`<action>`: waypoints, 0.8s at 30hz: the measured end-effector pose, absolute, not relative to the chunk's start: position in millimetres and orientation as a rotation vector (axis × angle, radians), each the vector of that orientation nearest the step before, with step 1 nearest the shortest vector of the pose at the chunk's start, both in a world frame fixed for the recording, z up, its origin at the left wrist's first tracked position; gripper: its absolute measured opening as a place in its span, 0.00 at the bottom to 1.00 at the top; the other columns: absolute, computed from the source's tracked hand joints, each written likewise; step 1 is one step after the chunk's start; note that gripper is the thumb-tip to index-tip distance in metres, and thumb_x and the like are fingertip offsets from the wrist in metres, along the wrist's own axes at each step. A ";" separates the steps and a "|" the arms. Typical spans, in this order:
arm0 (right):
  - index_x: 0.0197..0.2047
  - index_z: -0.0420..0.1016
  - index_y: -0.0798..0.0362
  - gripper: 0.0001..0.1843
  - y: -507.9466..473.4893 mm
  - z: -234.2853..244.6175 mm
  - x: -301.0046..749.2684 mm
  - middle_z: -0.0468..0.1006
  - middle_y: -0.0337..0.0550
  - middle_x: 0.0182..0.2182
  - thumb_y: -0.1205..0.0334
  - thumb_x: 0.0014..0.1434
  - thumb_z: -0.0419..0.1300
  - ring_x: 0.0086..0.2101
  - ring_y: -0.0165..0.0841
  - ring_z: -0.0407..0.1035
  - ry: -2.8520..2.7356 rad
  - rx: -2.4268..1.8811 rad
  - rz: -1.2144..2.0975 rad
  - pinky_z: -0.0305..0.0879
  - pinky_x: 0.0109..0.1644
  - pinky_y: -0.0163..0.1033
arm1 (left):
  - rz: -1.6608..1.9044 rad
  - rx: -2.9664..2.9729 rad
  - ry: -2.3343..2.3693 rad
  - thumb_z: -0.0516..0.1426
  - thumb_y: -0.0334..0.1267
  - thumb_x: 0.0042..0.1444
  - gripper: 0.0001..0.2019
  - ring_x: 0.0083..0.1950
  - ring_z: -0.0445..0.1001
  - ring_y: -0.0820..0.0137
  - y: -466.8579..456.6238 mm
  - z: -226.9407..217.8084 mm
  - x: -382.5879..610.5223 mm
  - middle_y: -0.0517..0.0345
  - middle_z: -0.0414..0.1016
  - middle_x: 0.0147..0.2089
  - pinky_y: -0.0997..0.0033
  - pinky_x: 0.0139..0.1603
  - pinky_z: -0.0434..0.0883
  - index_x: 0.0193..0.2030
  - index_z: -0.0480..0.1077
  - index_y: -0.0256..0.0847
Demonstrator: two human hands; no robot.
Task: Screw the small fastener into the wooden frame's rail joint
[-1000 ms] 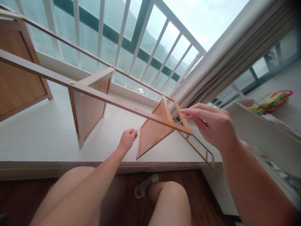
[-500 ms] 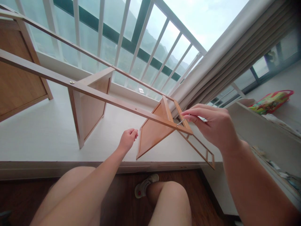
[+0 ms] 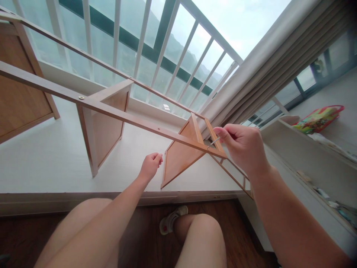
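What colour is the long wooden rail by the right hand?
Light brown; the long wooden rail shows best in the head view.

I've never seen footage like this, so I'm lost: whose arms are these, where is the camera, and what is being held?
There is no machine here: these are a person's two bare arms, filmed by one camera worn on their head, looking forward and down. A light brown wooden shelf frame lies on its side on a white ledge by a window with white bars. The right hand pinches a thin silver metal piece, its tip at the frame's near corner; screw or small key, I cannot tell. The left hand, loosely curled and holding nothing, is beside one wooden panel of the frame.
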State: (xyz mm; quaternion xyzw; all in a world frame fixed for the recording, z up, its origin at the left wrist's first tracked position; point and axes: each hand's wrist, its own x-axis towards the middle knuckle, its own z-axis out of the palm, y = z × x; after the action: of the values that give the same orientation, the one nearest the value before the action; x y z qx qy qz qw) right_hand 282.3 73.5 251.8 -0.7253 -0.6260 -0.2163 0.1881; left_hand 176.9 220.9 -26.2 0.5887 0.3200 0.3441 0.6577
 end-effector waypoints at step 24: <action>0.40 0.80 0.49 0.13 60.3 258.4 288.2 0.78 0.39 0.27 0.52 0.62 0.58 0.25 0.28 0.67 -1.738 -1.985 0.112 0.65 0.29 0.34 | 0.778 1.337 0.716 0.52 0.48 0.56 0.17 0.20 0.60 0.76 219.3 -24.2 177.4 0.63 0.63 0.19 0.75 0.21 0.58 0.22 0.64 0.39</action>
State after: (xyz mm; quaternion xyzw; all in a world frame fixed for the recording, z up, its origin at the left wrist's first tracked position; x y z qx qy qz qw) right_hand 288.2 60.3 258.4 -0.7283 -0.6375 0.0412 0.2479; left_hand 177.4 219.3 -24.2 0.5906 0.3162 0.3435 0.6582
